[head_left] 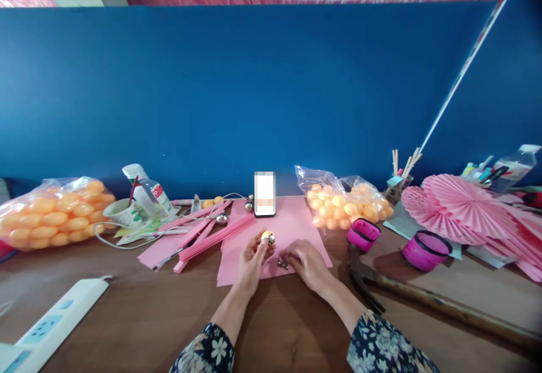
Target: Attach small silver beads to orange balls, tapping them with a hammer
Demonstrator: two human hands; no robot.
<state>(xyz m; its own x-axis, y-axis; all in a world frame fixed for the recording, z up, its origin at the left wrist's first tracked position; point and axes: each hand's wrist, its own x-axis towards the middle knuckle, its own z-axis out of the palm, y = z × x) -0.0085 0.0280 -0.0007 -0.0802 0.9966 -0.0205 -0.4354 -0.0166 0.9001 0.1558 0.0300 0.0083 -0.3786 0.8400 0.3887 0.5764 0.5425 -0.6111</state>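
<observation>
My left hand (253, 257) grips an orange ball (265, 235) between thumb and fingers, and a shiny silver bell (271, 240) shows against that ball. Low over the pink paper (292, 215), my right hand (308, 263) has its fingertips drawn together at a cluster of small silver metal pieces (282, 263). Whether those pieces are pinched or only touched I cannot tell. Behind both hands a phone (265, 195) stands upright with its screen blurred out. Folded pink paper strips (215, 243) lie left of my left hand.
Bags of orange balls (342, 206) stand at back right and far left (55, 212). A hammer (423, 294) and magenta bands (427, 250) lie right, before pink paper fans (461, 209). A power strip (63, 316) is front left; a bottle (146, 192) and cable (122, 246) sit behind.
</observation>
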